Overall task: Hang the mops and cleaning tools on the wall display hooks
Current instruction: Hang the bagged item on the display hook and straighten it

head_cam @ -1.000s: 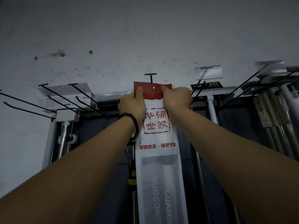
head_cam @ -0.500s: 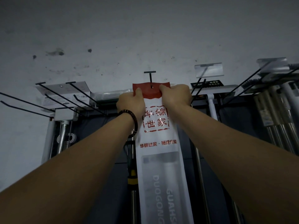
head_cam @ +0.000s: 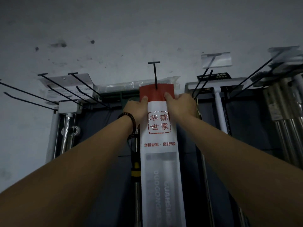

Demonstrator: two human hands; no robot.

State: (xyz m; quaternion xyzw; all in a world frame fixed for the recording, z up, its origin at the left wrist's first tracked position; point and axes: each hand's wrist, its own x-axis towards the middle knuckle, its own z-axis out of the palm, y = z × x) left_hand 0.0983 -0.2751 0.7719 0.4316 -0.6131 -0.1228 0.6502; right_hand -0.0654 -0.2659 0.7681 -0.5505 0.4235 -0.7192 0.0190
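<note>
Stained grey wall, clear label holder

Setting: retail shop, cleaning-goods display wall. Evidence: rows of long black wire display hooks project from a dark back panel. A clear price-label holder sits on one hook end. A branded packaged mop with a red header card hangs on the centre hook. Bundled metal mop handles hang at right. The grey wall above is stained.

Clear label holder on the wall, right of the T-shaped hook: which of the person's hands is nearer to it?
The right hand. It grips the red top of the bagged mop, below and left of the clear label holder; the left hand grips the bag's opposite edge.
</note>
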